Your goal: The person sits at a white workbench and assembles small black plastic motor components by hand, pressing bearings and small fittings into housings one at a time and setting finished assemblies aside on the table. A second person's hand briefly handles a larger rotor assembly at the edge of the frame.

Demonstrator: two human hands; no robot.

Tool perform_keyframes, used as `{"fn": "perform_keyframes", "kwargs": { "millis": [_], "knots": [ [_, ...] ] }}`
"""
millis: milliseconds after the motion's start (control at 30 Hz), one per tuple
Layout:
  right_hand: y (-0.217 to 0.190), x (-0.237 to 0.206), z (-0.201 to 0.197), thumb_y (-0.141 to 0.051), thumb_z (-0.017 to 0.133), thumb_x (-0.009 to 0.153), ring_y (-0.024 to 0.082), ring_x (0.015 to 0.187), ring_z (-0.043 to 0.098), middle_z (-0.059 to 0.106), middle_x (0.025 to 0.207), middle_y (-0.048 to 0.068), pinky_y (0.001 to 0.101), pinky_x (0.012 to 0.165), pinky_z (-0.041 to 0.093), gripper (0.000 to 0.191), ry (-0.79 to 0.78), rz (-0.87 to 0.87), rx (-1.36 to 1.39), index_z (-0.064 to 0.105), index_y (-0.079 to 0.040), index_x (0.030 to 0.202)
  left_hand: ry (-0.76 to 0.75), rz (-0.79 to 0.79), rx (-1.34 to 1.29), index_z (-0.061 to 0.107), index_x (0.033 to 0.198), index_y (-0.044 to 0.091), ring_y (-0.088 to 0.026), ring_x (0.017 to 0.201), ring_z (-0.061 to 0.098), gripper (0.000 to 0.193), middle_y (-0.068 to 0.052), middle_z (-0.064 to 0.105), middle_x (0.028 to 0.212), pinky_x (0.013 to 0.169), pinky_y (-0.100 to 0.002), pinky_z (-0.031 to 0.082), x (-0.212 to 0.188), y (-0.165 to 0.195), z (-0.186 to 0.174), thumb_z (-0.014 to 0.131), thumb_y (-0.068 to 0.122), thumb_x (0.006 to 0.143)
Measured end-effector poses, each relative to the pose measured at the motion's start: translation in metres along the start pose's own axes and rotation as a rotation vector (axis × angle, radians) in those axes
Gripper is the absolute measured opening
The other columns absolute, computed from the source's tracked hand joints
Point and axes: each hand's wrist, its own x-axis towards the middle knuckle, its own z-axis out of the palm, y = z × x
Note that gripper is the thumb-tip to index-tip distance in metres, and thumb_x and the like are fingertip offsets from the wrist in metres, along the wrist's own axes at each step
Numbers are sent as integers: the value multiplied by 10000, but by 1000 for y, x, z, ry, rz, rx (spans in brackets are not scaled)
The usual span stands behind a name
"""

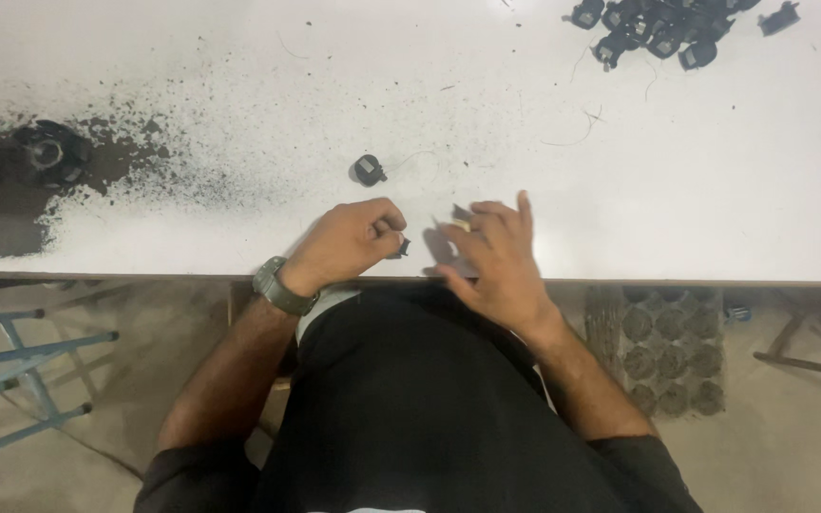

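My left hand (349, 242), with a grey wristwatch (280, 286) on its wrist, is curled shut on a small black part (401, 248) at the near edge of the white table (677, 190). My right hand (498, 258) hovers just to the right of it, fingers spread and blurred, its fingertips at a small dark piece (461, 213); whether it grips that piece is unclear. A single round black part (369, 170) lies on the table just beyond my left hand.
A pile of several black round parts (662, 28) sits at the far right. Dark powder and black parts (40, 152) cover the table's left end. A tray of round cells (672, 347) lies under the table at right; a blue metal frame (21, 361) stands at left.
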Motion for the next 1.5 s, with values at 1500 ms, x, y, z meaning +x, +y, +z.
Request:
{"fn": "perform_keyframes", "kwargs": {
  "millis": [1500],
  "knots": [
    [-42,-16,30,28,767,804,306,1138,650,678,1011,110,631,1256,259,301,73,-3,238,626,-45,1059,637,479,413,714,1080,91,-250,1312,565,162,-50,638,1303,1178,-534,368,-59,-16,74,781,118,935]
  ]
}}
